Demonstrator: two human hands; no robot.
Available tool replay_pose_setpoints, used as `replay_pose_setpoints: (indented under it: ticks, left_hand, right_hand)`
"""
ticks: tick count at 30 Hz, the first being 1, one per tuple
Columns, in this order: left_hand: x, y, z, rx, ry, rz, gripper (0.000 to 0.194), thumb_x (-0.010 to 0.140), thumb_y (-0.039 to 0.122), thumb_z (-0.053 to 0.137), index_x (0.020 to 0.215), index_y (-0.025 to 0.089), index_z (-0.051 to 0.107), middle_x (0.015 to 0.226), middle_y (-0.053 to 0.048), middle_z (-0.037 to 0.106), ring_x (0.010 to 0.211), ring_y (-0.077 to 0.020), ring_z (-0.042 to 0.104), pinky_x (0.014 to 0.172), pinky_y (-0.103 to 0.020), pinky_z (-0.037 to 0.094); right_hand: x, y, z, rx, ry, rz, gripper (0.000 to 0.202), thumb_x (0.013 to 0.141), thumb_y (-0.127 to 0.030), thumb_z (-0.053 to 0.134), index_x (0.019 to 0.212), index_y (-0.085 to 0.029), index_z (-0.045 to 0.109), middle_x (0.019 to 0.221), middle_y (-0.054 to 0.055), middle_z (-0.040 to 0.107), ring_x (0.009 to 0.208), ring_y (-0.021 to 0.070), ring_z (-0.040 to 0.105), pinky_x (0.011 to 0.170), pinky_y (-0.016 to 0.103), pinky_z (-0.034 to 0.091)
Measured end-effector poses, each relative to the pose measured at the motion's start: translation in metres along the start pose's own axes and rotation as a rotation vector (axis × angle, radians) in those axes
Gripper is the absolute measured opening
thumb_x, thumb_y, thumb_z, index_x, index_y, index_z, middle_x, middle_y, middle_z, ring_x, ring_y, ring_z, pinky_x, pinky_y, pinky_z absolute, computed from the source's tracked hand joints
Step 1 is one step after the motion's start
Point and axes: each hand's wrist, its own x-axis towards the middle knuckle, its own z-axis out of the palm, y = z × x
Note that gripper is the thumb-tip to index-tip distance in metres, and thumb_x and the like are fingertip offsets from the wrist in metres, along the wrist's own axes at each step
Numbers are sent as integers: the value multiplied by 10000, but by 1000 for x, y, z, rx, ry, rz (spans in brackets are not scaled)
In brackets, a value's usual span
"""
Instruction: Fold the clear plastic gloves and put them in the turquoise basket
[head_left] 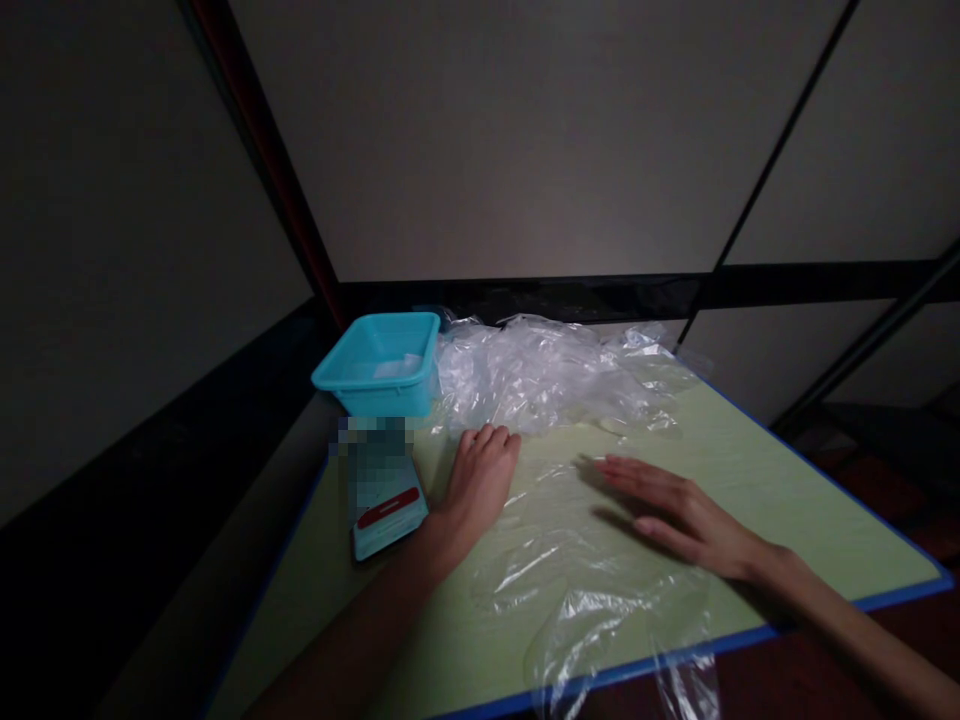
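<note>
Two bare hands flank thin clear plastic

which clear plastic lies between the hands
The thin, spread-out piece between the left hand and right hand, its end trailing over the near edge of the table. The other plastic is a crumpled heap farther back, beside the turquoise basin.

In dim light, we look across a pale green table with a blue edge toward greyish wall panels crossed by a glossy black band. We see a dark red slanting strip at left and reddish floor below.
</note>
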Motion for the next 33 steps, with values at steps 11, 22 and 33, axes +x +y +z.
replay_pose_setpoints:
  ticks: [11,22,33]
  left_hand:
    - [3,-3,9,41,-29,-71,142,859,101,432,811,155,555,888,-88,585,880,-246,523,742,-361,384]
    - [-9,2,-11,-102,76,37,137,832,73,428,800,163,527,781,-49,603,773,-200,566,736,-322,428]
    - [-26,13,-15,-274,12,388,73,695,176,512,756,173,551,776,-43,617,765,-201,576,772,-337,446]
  right_hand:
    - [14,-56,15,143,-347,-84,703,882,-475,425,1425,-133,139,1471,107,166,1349,235,123,1105,454,111]
    - [36,-68,16,160,-371,-51,762,878,-546,370,1410,-39,171,1467,166,151,1357,226,100,1113,382,132]
    - [33,-46,9,122,-45,172,441,927,-397,373,1256,-125,484,1280,114,523,1168,215,484,992,385,397]
